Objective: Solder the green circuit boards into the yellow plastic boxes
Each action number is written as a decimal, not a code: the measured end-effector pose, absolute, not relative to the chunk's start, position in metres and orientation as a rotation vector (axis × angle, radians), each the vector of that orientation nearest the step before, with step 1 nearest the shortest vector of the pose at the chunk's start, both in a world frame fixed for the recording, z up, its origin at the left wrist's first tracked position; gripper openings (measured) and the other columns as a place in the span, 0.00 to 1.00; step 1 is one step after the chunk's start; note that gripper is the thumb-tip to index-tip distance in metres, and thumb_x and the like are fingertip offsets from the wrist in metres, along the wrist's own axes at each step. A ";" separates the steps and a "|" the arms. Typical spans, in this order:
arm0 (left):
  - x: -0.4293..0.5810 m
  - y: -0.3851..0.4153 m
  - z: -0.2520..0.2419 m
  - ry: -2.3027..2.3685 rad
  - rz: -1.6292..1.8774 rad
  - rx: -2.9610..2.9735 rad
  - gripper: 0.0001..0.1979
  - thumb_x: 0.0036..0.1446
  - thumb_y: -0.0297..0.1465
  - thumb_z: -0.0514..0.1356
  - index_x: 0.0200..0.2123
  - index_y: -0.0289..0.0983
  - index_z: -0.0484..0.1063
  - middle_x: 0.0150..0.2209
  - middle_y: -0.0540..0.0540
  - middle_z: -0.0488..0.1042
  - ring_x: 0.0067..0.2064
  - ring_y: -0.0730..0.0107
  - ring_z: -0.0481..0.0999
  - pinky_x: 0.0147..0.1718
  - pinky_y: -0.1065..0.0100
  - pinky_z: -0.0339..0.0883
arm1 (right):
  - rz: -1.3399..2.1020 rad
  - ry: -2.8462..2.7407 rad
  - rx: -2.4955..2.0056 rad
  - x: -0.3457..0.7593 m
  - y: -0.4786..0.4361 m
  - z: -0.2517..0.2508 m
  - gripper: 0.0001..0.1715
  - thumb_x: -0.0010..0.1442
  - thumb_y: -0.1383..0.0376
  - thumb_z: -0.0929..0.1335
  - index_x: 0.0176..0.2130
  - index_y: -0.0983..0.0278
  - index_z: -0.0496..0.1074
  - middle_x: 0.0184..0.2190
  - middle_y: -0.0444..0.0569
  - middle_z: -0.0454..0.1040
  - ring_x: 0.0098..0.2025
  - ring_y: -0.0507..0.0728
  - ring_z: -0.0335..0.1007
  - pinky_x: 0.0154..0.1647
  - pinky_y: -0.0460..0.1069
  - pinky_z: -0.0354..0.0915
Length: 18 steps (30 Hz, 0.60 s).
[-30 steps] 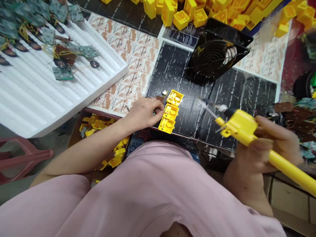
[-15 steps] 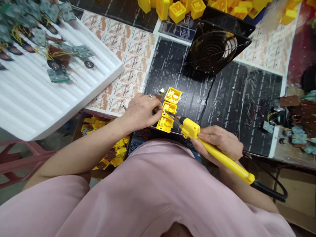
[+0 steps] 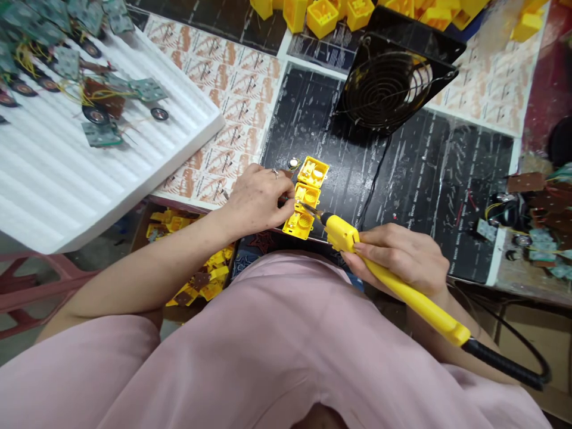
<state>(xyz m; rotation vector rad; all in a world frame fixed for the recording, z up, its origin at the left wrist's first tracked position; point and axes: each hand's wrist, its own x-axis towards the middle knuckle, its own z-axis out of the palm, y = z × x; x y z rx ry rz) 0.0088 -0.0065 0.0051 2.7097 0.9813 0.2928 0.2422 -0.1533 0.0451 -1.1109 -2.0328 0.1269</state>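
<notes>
My left hand (image 3: 254, 202) rests just left of a hinged yellow plastic casing (image 3: 307, 194), its fingertips pinching a small part that is mostly hidden. The casing lies open on a black mat (image 3: 402, 173) in linked sections. A round metal disc (image 3: 294, 163) sits just above my fingers. My right hand (image 3: 397, 259) grips a yellow soldering iron (image 3: 384, 268), and its black cord (image 3: 504, 360) trails off to the lower right. The iron's thin metal tip (image 3: 308, 208) reaches into the casing's middle section, close to my left fingertips.
A black wire-guarded fan (image 3: 386, 83) stands beyond the casing. On the left lies a white foam tray (image 3: 89, 185) holding green boards with wheels. Yellow cases are heaped at the top (image 3: 322, 18), and more yellow parts fill a box (image 3: 196, 286) below. Wired boards lie to the right (image 3: 527, 214).
My right hand has brought the soldering iron leftward from the right side, and its tip now reaches the casing. My left hand stays beside the casing.
</notes>
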 end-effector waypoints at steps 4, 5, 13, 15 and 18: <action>0.010 -0.006 0.006 0.962 0.274 2.725 0.14 0.61 0.35 0.54 0.31 0.37 0.77 0.27 0.45 0.76 0.33 0.59 0.77 0.41 0.58 0.63 | 0.106 -1.963 -1.223 0.249 -0.157 0.049 0.10 0.60 0.68 0.77 0.38 0.59 0.73 0.30 0.44 0.80 0.28 0.52 0.77 0.26 0.45 0.73; 0.010 -0.006 0.007 0.955 0.270 2.726 0.14 0.62 0.35 0.54 0.31 0.37 0.77 0.27 0.45 0.76 0.33 0.59 0.78 0.40 0.58 0.63 | 0.099 -1.952 -1.220 0.250 -0.158 0.049 0.11 0.59 0.68 0.78 0.38 0.59 0.73 0.30 0.44 0.80 0.27 0.51 0.77 0.24 0.44 0.73; 0.007 -0.008 0.016 0.928 0.220 2.803 0.15 0.64 0.34 0.54 0.33 0.38 0.79 0.34 0.42 0.81 0.40 0.57 0.78 0.44 0.55 0.63 | 0.063 -1.843 -1.300 0.247 -0.162 0.037 0.28 0.57 0.69 0.78 0.56 0.58 0.75 0.36 0.45 0.83 0.29 0.55 0.80 0.28 0.48 0.77; 0.003 -0.009 0.018 0.922 0.264 2.793 0.15 0.67 0.36 0.55 0.33 0.40 0.80 0.37 0.44 0.83 0.44 0.56 0.77 0.51 0.52 0.62 | 0.083 -1.834 -1.257 0.247 -0.161 0.034 0.26 0.57 0.70 0.78 0.54 0.59 0.76 0.34 0.44 0.83 0.28 0.54 0.79 0.26 0.47 0.77; -0.001 -0.008 0.016 0.957 0.367 2.646 0.12 0.66 0.36 0.58 0.36 0.43 0.82 0.39 0.47 0.84 0.47 0.56 0.76 0.58 0.49 0.59 | 0.088 -1.739 -1.163 0.247 -0.160 0.030 0.20 0.56 0.72 0.78 0.47 0.59 0.76 0.30 0.43 0.81 0.28 0.55 0.79 0.24 0.46 0.76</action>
